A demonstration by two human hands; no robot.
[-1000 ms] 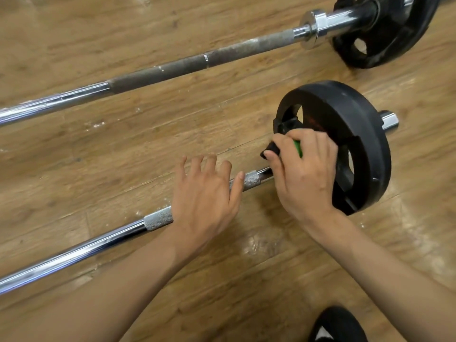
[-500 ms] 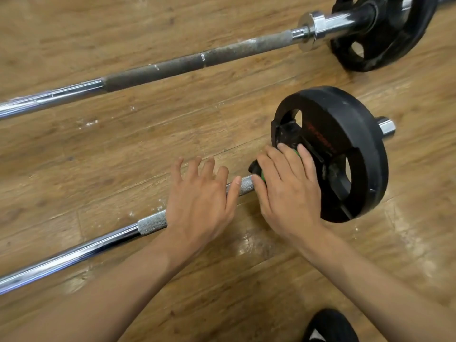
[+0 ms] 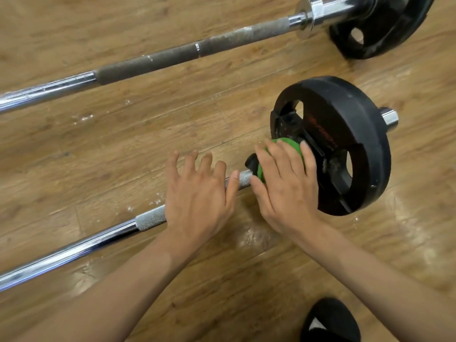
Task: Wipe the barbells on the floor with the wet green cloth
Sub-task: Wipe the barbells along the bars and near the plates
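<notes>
Green cloth (image 3: pixel 288 145) now bulges from right hand (image 3: pixel 286 191) grip; left hand (image 3: pixel 197 197) flat; wooden floor (image 3: pixel 148 134) smeared.

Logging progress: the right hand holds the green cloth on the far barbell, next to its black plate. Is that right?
Not quite: the head view shows the right hand holding the green cloth on the near barbell, next to its black plate; no hand touches the far barbell.

- Our left hand (image 3: pixel 197 196) lies palm down, fingers (image 3: pixel 206 167) straight and spread.
- Our right hand (image 3: pixel 286 188) curls its fingers over the green cloth (image 3: pixel 288 143), gripping it.
</notes>
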